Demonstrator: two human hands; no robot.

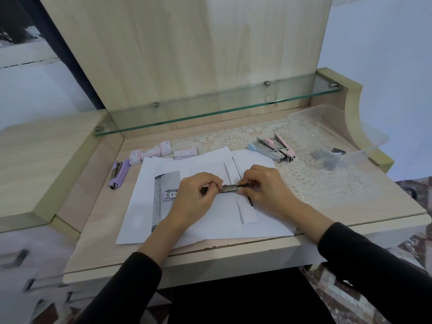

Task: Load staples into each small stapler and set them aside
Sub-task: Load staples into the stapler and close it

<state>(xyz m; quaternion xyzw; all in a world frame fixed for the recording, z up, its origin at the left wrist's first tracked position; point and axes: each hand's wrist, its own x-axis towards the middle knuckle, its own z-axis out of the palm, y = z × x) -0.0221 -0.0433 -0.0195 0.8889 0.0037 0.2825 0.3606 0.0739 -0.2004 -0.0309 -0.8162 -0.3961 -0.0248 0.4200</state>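
Both hands work at one stapler (230, 188), opened out long over the papers (210, 220) in the middle of the desk (98, 220). The left hand (195, 195) grips its left part with curled fingers; the right hand (263, 187) pinches its right end. A purple stapler (119, 174) lies left, staple boxes (161, 152) behind, more staplers (277, 147) right.

The person wears a long-sleeved top of plain, matte, near-black cloth. The left sleeve (131, 288) and the right sleeve (374, 265) are loose and softly creased, each ending in a plain rounded cuff partway up the forearm, near the front edge of the bench (233, 253). The left grip (194, 195) and the right grip (264, 185) are bare, as are both wrists.
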